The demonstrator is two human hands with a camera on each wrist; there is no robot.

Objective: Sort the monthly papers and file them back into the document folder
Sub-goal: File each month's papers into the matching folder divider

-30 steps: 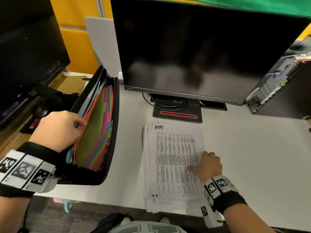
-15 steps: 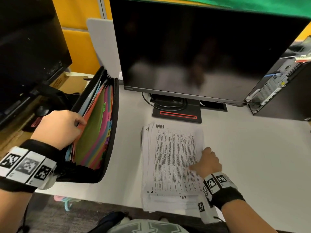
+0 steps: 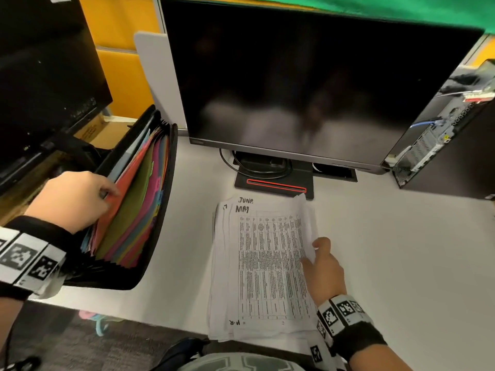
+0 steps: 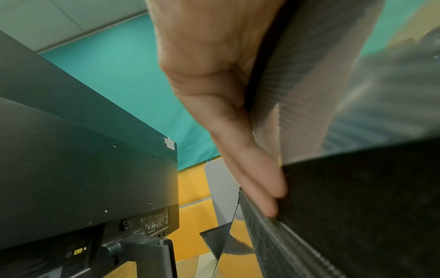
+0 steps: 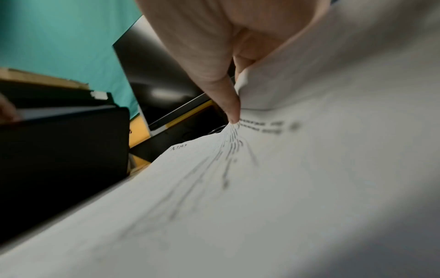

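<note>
A black accordion document folder (image 3: 150, 253) with coloured dividers stands open at the desk's left edge. My left hand (image 3: 80, 199) grips its near wall, thumb inside against an orange divider (image 3: 126, 199); the left wrist view shows the fingers (image 4: 257, 178) lying flat along the folder's black outer wall (image 4: 357, 206). A stack of printed papers (image 3: 262, 263) lies in front of the monitor. Its top sheet is marked "MAY", and "JUNE" shows on the sheet beneath. My right hand (image 3: 318, 261) pinches the top sheet's right edge, which curls up by the thumb (image 5: 228, 105).
A large dark monitor (image 3: 308, 89) on a black base (image 3: 273, 180) stands just behind the papers. A computer tower (image 3: 442, 145) is at the right, a second monitor (image 3: 45, 76) at the left. White desk (image 3: 388, 250) stretches right of the stack.
My right hand has shifted to the top sheet's right edge and lifted it. The sheet has slid slightly towards me, uncovering "JUNE" below. The left hand has stayed on the folder.
</note>
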